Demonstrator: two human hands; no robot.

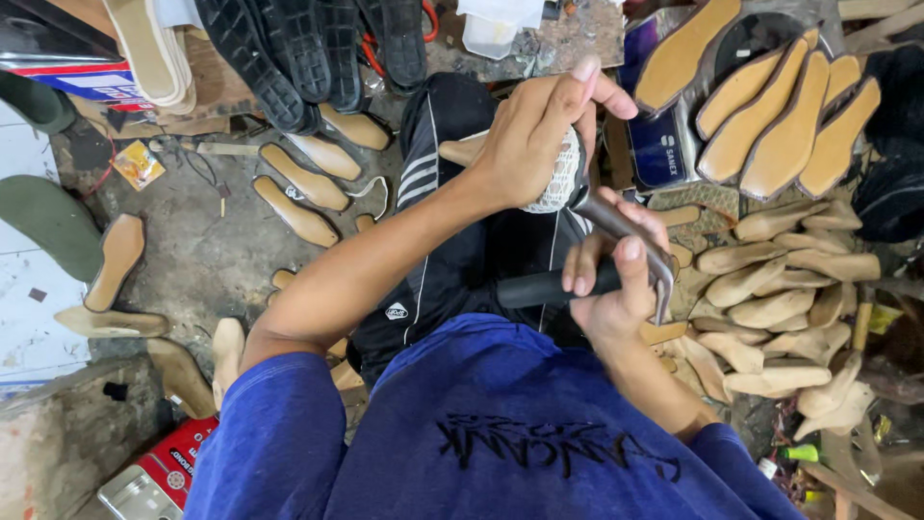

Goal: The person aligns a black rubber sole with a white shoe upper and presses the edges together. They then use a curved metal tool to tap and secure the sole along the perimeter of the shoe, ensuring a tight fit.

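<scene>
My left hand [539, 130] grips a shoe upper of white mesh [560, 178] stretched over a form, held above my lap in black trousers. My right hand [616, 279] is closed around the black handles of metal lasting pliers [626, 231], whose jaws touch the lower edge of the white mesh. The form under the mesh is mostly hidden by my left hand.
Tan insoles [770, 125] are stacked at upper right, and several wooden shoe lasts [780, 289] are piled at right. Black rubber soles [308, 48] lie at the top. More insoles [298, 193] are scattered on the grey floor at left. A red packet [178, 462] lies at bottom left.
</scene>
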